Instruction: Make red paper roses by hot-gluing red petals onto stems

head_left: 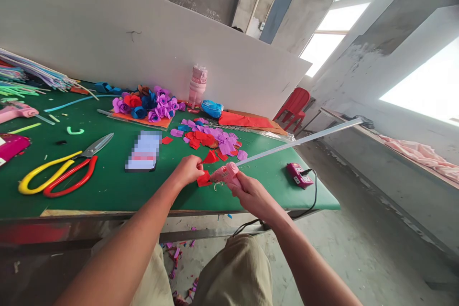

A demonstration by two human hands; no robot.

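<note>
My left hand is closed in a pinch at a red paper petal. A second red petal is just below those fingertips; whether it is pinched too I cannot tell. My right hand is wrapped round a pink hot glue gun, its nozzle pointing left at the lower petal. From the gun's back a long pale glue stick sticks out up and to the right. Beyond both hands lies a loose pile of purple, red and blue petals.
Finished paper flowers sit on orange paper at the back, near a pink bottle. A phone and large scissors lie leftward on the green table. A magenta box with a black cord stands near the right edge.
</note>
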